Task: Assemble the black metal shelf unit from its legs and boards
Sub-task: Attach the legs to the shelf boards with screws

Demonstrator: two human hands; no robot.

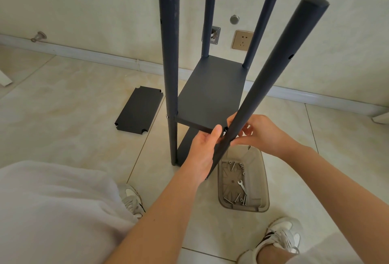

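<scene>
Black metal makes up the shelf unit, which stands on the tiled floor with the wall at twelve o'clock, four legs up and two boards in. The near-right leg leans outward at its top rather than standing true. The middle board meets that leg at its five o'clock corner, and this joint looks like the step in hand. A spare board lies flat at nine o'clock of the unit, and a clear tray sits at five o'clock.

The left hand grips the board's corner, thumb on top and fingers curled beneath. The right hand, at three o'clock of the leg, has its fingers curled in toward the tube; whether they pinch a bolt I cannot tell. A small wrench and loose bolts lie in the tray.

To do it well, I would seat the corner snug against the leg, line up the holes, start the bolt by finger, and tighten with the wrench last. The board should sit level with its seven o'clock corner, where a bolt head shows.
</scene>
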